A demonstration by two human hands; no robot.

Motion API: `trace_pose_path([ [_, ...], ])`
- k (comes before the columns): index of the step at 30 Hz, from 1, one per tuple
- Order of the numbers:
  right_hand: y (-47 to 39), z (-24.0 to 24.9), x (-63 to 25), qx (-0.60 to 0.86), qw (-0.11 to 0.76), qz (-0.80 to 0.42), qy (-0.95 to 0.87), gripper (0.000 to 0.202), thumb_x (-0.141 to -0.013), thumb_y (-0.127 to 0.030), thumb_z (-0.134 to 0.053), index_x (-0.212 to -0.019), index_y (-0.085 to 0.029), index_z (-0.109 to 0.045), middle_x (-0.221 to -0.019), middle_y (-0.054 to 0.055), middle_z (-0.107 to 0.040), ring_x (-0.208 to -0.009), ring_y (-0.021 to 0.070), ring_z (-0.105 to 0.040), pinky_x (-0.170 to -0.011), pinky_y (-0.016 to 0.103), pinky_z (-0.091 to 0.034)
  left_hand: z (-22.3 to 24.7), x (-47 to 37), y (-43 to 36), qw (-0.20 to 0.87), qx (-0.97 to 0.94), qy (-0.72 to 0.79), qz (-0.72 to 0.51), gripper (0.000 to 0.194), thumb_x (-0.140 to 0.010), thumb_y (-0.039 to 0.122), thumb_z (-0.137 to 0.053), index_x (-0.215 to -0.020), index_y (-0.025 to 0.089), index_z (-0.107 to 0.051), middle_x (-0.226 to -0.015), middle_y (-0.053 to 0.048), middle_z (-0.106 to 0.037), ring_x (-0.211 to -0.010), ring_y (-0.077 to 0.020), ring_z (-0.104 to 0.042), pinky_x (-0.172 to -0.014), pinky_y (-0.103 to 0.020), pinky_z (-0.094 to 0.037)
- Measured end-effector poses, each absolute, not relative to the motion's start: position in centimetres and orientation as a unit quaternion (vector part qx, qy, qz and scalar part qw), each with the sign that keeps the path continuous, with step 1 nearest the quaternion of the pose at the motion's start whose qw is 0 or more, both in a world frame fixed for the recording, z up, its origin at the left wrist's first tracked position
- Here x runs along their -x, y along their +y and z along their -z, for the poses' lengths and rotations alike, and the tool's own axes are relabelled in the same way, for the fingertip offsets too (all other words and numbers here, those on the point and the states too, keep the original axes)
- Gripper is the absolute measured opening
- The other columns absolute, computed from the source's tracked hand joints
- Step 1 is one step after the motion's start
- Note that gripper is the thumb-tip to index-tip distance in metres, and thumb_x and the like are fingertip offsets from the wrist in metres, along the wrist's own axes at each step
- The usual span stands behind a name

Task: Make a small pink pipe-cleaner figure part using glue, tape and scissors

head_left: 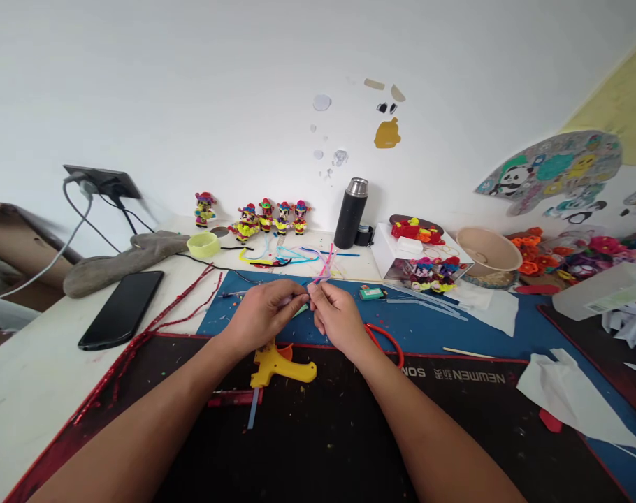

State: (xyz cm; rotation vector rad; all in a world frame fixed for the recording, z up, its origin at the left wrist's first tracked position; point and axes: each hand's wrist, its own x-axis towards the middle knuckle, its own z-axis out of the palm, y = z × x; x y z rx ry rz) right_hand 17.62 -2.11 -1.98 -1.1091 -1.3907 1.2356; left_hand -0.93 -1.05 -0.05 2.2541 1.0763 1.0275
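My left hand and my right hand meet over the blue mat, thumbs and fingers pinched close together. What sits between the fingertips is small and mostly hidden; I cannot make it out. Thin pink and purple strands rise just behind the right fingertips, and whether they are held is unclear. Below my left hand lies a yellow glue gun with a pale glue stick protruding from its back. Coloured fuzzy stems lie beyond the hands.
A black bottle stands near the wall, with small figures to its left. On the left are a phone and red stems; a white box and bowl are right.
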Motion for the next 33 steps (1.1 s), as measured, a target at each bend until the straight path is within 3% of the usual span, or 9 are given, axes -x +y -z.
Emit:
trace_pose_path([
  [9,-2.32,2.13,-17.34,0.421,0.469,-0.533,-0.565,0.06,-0.097,-0.079,-0.058,-0.076,-0.023,-0.056,-0.052,-0.006,-0.05,-0.038,0.0107,-0.045,-0.039,0.024,-0.036,-0.97,0.69,-1.12,0.331,-0.769,0.41,-0.362,0.037,-0.103,0.047,-0.057,-0.081,0.018,-0.067,-0.072,0.001,-0.063,-0.067,-0.0155,-0.053,-0.065,-0.027,-0.04],
  [15,-2.44,1.81,-17.49,0.445,0.474,-0.49,-0.581,0.062,-0.098,-0.079,-0.057,-0.071,-0.024,-0.052,-0.044,-0.008,-0.04,-0.036,0.0109,-0.043,-0.041,0.024,-0.034,-0.73,0.52,-1.01,0.419,-0.714,0.418,-0.374,0.04,-0.098,0.054,-0.062,-0.08,0.019,-0.067,-0.065,0.004,-0.049,-0.06,-0.0131,-0.039,-0.057,-0.026,-0.032],
  [19,-2.48,1.64,-17.43,0.437,0.478,-0.503,-0.572,0.062,-0.098,-0.079,-0.057,-0.07,-0.024,-0.05,-0.045,-0.008,-0.043,-0.035,0.0104,-0.041,-0.039,0.025,-0.03,-0.83,0.53,-1.14,0.459,-0.693,0.405,-0.381,0.039,-0.096,0.054,-0.066,-0.078,0.02,-0.064,-0.062,0.006,-0.043,-0.058,-0.0124,-0.034,-0.055,-0.026,-0.03],
  [28,-2.21,1.57,-17.47,0.449,0.486,-0.504,-0.555,0.06,-0.097,-0.076,-0.059,-0.067,-0.024,-0.049,-0.045,-0.007,-0.043,-0.034,0.0098,-0.041,-0.039,0.024,-0.03,-0.35,0.62,-0.85,0.363,-0.732,0.434,-0.38,0.035,-0.097,0.051,-0.065,-0.088,0.019,-0.075,-0.078,-0.001,-0.069,-0.072,-0.0173,-0.056,-0.069,-0.028,-0.042],
  [33,-2.06,1.41,-17.55,0.456,0.493,-0.498,-0.548,0.062,-0.095,-0.078,-0.06,-0.066,-0.024,-0.047,-0.044,-0.008,-0.041,-0.033,0.01,-0.041,-0.038,0.024,-0.029,-0.16,1.09,-0.69,0.299,-0.744,0.454,-0.389,0.031,-0.096,0.049,-0.069,-0.097,0.02,-0.078,-0.074,0.0,-0.069,-0.065,-0.0162,-0.053,-0.064,-0.028,-0.04],
])
